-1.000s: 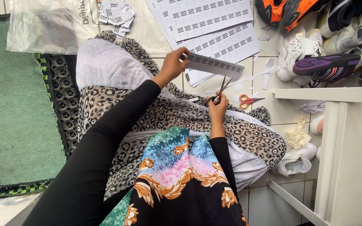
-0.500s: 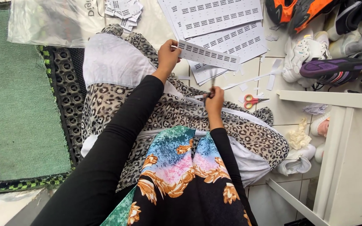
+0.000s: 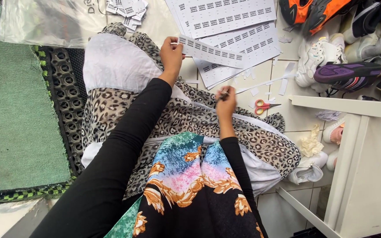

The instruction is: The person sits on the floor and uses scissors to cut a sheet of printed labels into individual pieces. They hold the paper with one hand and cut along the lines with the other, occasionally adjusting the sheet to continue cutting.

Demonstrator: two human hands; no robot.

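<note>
The left hand has its fingers pinched on one end of a printed label strip, held above the tiled floor. The right hand has its fingers closed around a dark tool, over leopard-print fabric. Red-handled scissors lie just beside on the floor, below printed label sheets.

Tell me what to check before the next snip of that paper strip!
1. Long white printed paper strip held firmly in left hand: ok.
2. Dark-handled cutting tool in right hand grip: ok.
3. Blades open: cannot tell.
4. Strip clear of the leopard-print fabric: ok.
5. Fingers away from blades: cannot tell.
6. Spare red-handled scissors lying on the white tiled floor, apart from hands: ok.
</note>
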